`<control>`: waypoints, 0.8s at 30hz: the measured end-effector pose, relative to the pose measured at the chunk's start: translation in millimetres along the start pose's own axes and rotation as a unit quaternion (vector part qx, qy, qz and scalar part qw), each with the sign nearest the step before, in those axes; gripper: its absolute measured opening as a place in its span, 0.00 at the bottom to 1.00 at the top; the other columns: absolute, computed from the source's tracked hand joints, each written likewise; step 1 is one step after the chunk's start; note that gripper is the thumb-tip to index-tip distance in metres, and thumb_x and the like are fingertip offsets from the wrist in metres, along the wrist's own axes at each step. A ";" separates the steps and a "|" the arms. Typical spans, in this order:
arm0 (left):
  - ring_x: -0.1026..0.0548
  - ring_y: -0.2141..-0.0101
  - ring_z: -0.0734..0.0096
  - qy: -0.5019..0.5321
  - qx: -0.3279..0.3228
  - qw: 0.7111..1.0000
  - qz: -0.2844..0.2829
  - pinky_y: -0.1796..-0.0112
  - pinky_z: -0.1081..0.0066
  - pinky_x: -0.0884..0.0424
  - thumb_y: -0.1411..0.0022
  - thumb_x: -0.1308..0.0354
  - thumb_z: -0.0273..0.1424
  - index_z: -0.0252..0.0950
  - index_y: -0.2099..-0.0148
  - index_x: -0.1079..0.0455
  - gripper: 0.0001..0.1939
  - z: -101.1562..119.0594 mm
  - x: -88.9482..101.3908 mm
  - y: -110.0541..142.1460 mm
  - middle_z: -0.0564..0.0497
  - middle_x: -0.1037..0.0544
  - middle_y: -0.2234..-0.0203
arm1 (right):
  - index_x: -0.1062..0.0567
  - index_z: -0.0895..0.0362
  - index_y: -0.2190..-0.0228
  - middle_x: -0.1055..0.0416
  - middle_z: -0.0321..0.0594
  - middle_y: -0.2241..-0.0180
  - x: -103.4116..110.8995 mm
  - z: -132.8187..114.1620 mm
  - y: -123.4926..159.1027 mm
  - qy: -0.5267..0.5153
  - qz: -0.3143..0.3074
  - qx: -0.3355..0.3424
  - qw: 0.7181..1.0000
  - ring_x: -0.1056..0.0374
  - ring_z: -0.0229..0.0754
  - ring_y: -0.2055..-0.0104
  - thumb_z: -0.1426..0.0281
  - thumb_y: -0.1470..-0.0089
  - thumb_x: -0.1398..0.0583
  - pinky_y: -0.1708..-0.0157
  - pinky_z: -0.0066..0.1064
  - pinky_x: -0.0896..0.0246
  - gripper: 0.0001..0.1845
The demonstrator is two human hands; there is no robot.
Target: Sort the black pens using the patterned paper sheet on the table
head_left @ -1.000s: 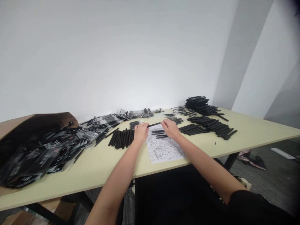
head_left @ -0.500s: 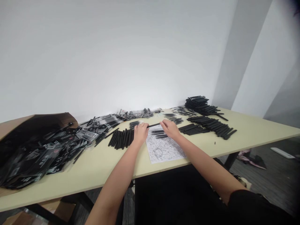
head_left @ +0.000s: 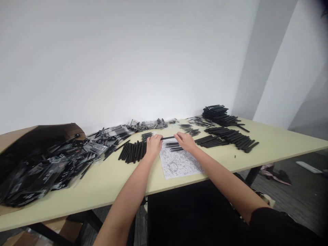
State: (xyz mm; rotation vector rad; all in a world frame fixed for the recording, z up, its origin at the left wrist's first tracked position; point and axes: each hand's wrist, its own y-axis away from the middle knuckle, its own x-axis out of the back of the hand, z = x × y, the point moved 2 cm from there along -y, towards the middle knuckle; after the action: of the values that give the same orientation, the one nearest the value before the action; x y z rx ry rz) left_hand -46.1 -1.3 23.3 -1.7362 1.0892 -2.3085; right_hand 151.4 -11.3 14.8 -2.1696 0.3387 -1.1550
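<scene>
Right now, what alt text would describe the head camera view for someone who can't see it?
A person's left hand and right hand hold a thin black rod over a printed sheet on a pale table. Rows of black rods lie on both sides; plastic packets spill from a cardboard box at left.

left hand (head_left: 154, 146), right hand (head_left: 185, 142) | holding black rod (head_left: 167, 138) between them | above printed sheet (head_left: 178, 163) | on pale table (head_left: 282, 145)
</scene>
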 end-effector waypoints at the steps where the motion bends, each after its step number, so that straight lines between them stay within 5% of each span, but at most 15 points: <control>1: 0.29 0.52 0.64 0.001 0.001 1.000 0.001 0.54 0.64 0.41 0.34 0.46 0.29 0.41 0.53 0.32 0.07 0.2 0.5 0.1 0.50 0.24 0.56 | 0.31 0.53 0.72 0.32 0.36 0.77 0.6 -0.7 0.2 -0.015 -0.002 0.003 1.000 0.37 0.40 0.75 0.57 0.38 0.50 0.74 0.29 0.53 0.17; 4: 0.29 0.53 0.64 0.000 0.000 1.000 0.001 0.54 0.64 0.41 0.34 0.46 0.28 0.41 0.53 0.32 0.07 0.9 2.0 0.4 0.50 0.24 0.56 | 0.30 0.53 0.66 0.31 0.35 0.76 1.3 -2.3 0.4 -0.059 -0.012 0.011 0.998 0.36 0.39 0.74 0.58 0.40 0.48 0.73 0.28 0.50 0.13; 12: 0.30 0.53 0.64 -0.010 0.003 1.000 -0.017 0.54 0.64 0.41 0.37 0.43 0.28 0.41 0.56 0.31 0.06 0.8 2.1 -0.3 0.51 0.24 0.57 | 0.32 0.53 0.73 0.34 0.34 0.78 -5.2 4.1 -1.7 -0.053 -0.015 0.010 0.998 0.38 0.40 0.74 0.60 0.38 0.51 0.73 0.29 0.50 0.16; 24: 0.30 0.53 0.61 -0.023 0.011 0.999 0.030 0.55 0.62 0.40 0.35 0.43 0.33 0.40 0.55 0.31 0.07 0.8 2.4 1.4 0.50 0.25 0.56 | 0.28 0.54 0.67 0.31 0.35 0.75 -6.0 2.6 -0.9 -0.096 -0.036 0.036 0.994 0.39 0.38 0.74 0.58 0.41 0.45 0.71 0.29 0.48 0.13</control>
State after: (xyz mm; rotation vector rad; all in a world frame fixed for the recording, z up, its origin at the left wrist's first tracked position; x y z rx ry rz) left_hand -46.8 -3.8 24.5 -1.7139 1.0888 -2.2265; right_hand 150.0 -6.5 10.4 -2.2229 0.1335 -0.9722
